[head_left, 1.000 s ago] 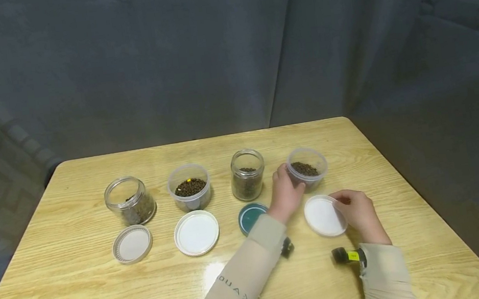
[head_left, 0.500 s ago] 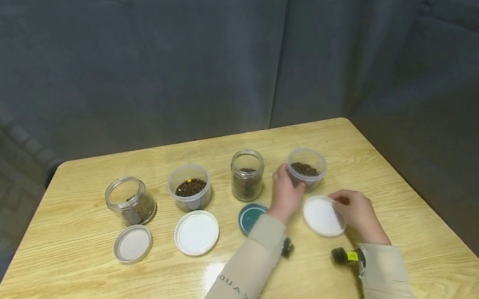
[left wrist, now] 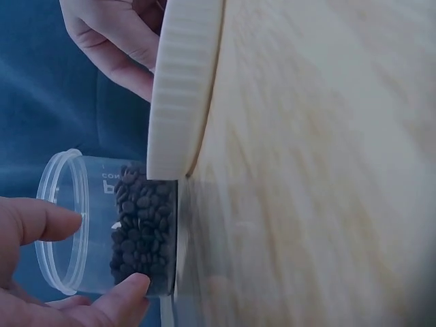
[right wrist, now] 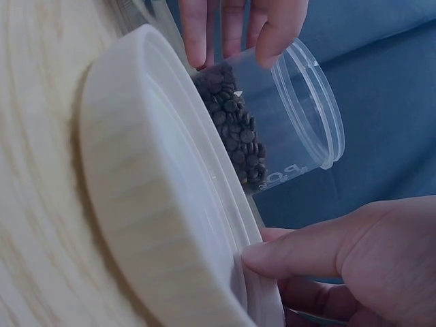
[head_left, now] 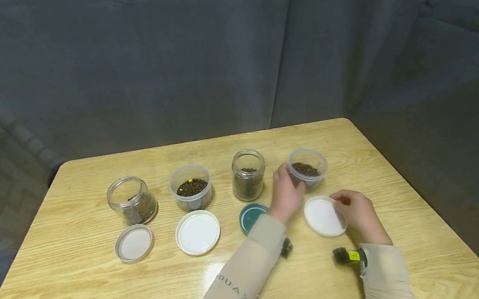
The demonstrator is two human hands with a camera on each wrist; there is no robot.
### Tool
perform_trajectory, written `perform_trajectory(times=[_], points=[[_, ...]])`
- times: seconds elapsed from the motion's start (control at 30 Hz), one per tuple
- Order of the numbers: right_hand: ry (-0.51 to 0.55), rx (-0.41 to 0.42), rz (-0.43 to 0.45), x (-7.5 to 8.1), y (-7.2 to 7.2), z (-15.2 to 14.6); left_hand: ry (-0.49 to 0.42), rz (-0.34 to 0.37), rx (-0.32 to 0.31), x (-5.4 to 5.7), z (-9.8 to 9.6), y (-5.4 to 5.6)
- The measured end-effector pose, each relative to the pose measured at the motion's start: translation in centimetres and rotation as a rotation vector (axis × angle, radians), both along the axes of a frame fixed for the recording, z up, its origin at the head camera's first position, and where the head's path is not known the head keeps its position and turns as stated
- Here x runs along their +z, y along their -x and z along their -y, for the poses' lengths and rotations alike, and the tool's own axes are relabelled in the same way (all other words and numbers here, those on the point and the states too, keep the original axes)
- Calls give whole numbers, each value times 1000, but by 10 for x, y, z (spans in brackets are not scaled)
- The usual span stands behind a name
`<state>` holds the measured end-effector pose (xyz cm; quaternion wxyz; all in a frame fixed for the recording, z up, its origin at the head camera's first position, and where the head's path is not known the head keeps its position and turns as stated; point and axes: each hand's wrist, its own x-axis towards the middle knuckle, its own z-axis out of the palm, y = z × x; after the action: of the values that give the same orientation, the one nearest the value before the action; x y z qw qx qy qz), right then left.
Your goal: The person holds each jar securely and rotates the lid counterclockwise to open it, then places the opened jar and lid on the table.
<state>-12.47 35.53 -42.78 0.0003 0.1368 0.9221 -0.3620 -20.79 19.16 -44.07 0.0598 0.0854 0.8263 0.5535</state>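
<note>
My left hand (head_left: 286, 194) holds the near left side of a clear plastic tub (head_left: 314, 180) part filled with dark brown pellets. In the left wrist view, the thumb and fingers of the left hand (left wrist: 61, 272) lie around the upright tub (left wrist: 133, 225). In front of the tub, a white round lid (head_left: 323, 216) lies with its hollow side up. My right hand (head_left: 357, 210) pinches that lid's right rim. The right wrist view shows the thumb of the right hand (right wrist: 354, 262) on the inner rim of the lid (right wrist: 136, 177), with fingers beneath.
Left of the tub stand a glass jar (head_left: 249, 183), another plastic tub (head_left: 191, 194) with a yellow bit on its pellets, and a tilted-looking glass jar (head_left: 139, 207). Before them lie a green lid (head_left: 250, 217), a white lid (head_left: 198, 233) and a paler lid (head_left: 134, 244).
</note>
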Motion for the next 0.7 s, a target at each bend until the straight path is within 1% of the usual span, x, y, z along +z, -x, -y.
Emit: perform_trajectory(times=[0.17,0.23,0.37,0.47,0.6,0.7], points=[[-4,5,3,0,-1,0,-11,6,-20,3,6,-2],[-2,9,5,-1,-1,-1,-14,-3,-32,6,8,-4],[6,23,16,-2,0,-1,10,-38,-63,11,16,-8],[11,32,26,-3,0,-2,50,-76,-112,18,26,-13],[-1,45,25,-2,0,-3,78,-127,-190,28,44,-22],[-7,61,16,-2,-1,-4,86,-158,-265,34,61,-28]])
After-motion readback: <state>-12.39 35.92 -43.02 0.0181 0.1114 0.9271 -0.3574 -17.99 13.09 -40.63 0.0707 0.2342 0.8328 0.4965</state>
